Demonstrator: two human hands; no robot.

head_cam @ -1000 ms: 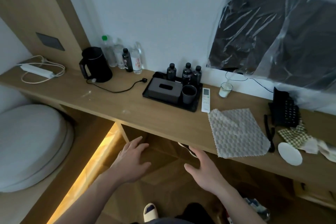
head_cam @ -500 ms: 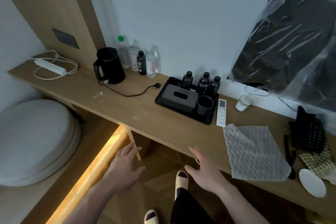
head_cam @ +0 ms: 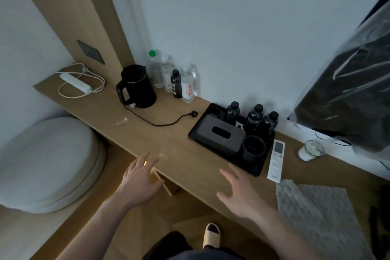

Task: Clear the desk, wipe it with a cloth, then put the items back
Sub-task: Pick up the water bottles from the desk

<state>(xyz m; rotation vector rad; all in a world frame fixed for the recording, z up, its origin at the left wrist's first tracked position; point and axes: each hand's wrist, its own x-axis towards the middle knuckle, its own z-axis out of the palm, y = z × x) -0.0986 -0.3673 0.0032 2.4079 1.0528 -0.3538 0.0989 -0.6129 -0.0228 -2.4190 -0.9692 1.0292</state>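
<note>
Both hands hover empty with fingers spread over the desk's [head_cam: 147, 133] front edge, the left hand [head_cam: 140, 181] beside the right hand [head_cam: 240, 193]. The cloth [head_cam: 312, 213] lies flat at the front edge to the right, while the black tray [head_cam: 256, 168] sits mid-desk toward the back edge, the kettle [head_cam: 138, 86] further left.

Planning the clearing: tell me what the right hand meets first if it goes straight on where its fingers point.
Probably the tray, at its near edge by the cup; the right hand hovers open over bare desk, though depth is unclear.

Desk [head_cam: 179, 154]: wood-grain, matt; kettle [head_cam: 138, 86] on it: black, smooth plastic, slight sheen; tray [head_cam: 258, 170] right of kettle: black, matt; cloth [head_cam: 316, 217] beyond the tray: grey, bumpy, honeycomb-textured; remote [head_cam: 276, 160] beside tray: white plastic.
</note>
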